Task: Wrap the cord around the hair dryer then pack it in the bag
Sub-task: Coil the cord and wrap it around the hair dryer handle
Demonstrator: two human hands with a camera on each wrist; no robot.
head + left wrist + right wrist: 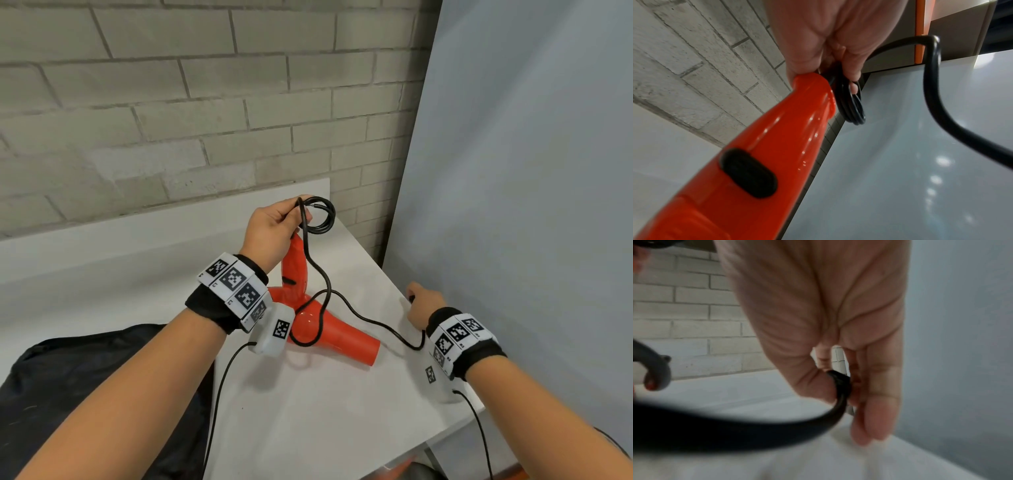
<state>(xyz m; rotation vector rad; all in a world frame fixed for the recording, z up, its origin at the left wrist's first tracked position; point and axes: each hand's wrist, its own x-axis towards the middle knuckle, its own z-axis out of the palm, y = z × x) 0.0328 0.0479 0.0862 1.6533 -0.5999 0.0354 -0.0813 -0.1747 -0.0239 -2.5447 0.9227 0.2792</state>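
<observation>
An orange hair dryer (329,329) lies with its barrel on the white table (308,411) and its handle (797,121) raised. My left hand (274,226) grips the top of the handle together with a small coil of black cord (320,214), also seen as cord loops (851,104). From there the loose cord (359,317) hangs down across the dryer and runs right to my right hand (423,303), which pinches the plug end (841,384) between thumb and fingers near the table's right edge. A black bag (85,394) lies at the lower left.
A brick wall (171,102) stands behind the table. A pale grey panel (531,171) rises close on the right, right beside my right hand. Thin black wires (219,394) hang from the wrist cameras.
</observation>
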